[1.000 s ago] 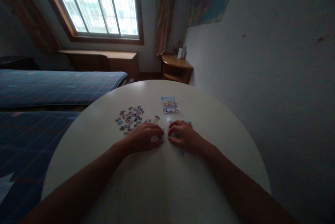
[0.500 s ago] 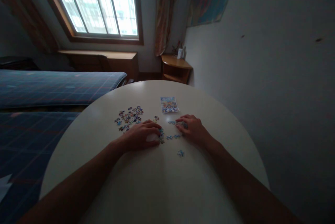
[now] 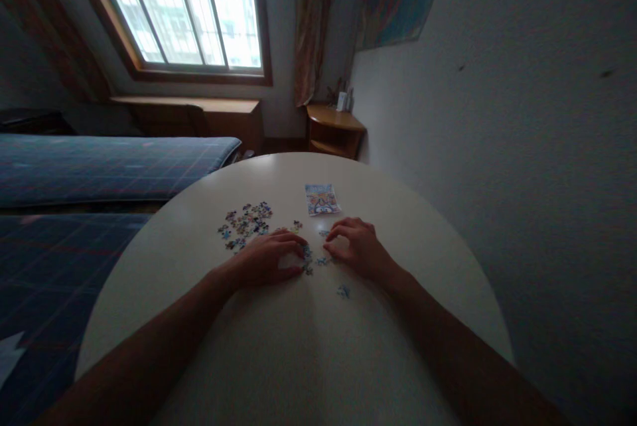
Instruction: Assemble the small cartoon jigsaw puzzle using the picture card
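My left hand (image 3: pixel 269 258) rests on the table, its thumb and forefinger curved against a small strip of joined jigsaw pieces (image 3: pixel 308 259). Part of that strip is hidden by the fingers. To its right, my right hand (image 3: pixel 353 248) has thumb and forefinger apart, with nothing visible between them. A pale blue jigsaw piece (image 3: pixel 323 233) lies by its forefinger, and another blue piece (image 3: pixel 322 261) lies just below its thumb tip. Closer to me is a single loose blue piece (image 3: pixel 343 291).
A pile of mixed jigsaw pieces (image 3: pixel 251 220) lies beyond my left hand. Behind my hands is a printed picture sheet (image 3: pixel 322 200). Everything lies on a round white table (image 3: pixel 318 359). A bed (image 3: pixel 109 164) stands at the left, a wall (image 3: pixel 522 167) at the right.
My right hand has shifted left and its thumb has come down near the middle blue pieces, covering one of them. My left hand has barely moved.
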A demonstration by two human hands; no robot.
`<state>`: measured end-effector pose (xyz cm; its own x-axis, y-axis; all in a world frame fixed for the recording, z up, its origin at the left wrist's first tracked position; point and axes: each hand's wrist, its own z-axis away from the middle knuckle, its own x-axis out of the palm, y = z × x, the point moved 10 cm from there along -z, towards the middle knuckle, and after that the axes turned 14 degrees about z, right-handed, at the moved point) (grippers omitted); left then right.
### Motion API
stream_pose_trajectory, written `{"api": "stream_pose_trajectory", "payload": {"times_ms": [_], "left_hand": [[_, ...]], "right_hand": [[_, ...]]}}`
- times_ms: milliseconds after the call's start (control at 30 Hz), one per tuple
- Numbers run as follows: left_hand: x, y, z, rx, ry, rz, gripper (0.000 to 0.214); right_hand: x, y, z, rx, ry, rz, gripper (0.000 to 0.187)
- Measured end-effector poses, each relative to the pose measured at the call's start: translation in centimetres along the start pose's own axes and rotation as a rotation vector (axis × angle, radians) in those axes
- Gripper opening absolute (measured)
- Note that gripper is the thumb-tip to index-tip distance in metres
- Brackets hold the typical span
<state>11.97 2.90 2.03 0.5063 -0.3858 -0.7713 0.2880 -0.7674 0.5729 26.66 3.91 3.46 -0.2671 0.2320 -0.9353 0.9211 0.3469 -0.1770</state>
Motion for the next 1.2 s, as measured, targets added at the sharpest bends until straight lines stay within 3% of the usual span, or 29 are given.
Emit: {"api": "stream_pose_trajectory", "payload": {"times_ms": [133, 267, 400, 800, 1200], "left_hand": [[0.0, 0.0, 0.0, 0.0, -0.006, 0.02, 0.022], [-0.2, 0.1, 0.0, -0.005, -0.006, 0.033, 0.022], [-0.1, 0.2, -0.1, 0.006, -0.003, 0.026, 0.019], [-0.1, 0.3, -0.1, -0.005, 0.013, 0.024, 0.016], [0.0, 0.2, -0.3, -0.021, 0.001, -0.005, 0.016]], "right_hand": [[0.1, -3.6, 1.1, -0.139, -0.056, -0.057, 0.016], [0.8, -5.3, 1.6, -0.181, -0.107, -0.065, 0.019], [1.3, -5.2, 1.5, -0.164, -0.119, -0.062, 0.01], [1.9, -4.9, 1.3, -0.071, -0.101, -0.115, 0.01], [1.3, -4.8, 1.0, -0.096, -0.073, -0.079, 0.012]]}}
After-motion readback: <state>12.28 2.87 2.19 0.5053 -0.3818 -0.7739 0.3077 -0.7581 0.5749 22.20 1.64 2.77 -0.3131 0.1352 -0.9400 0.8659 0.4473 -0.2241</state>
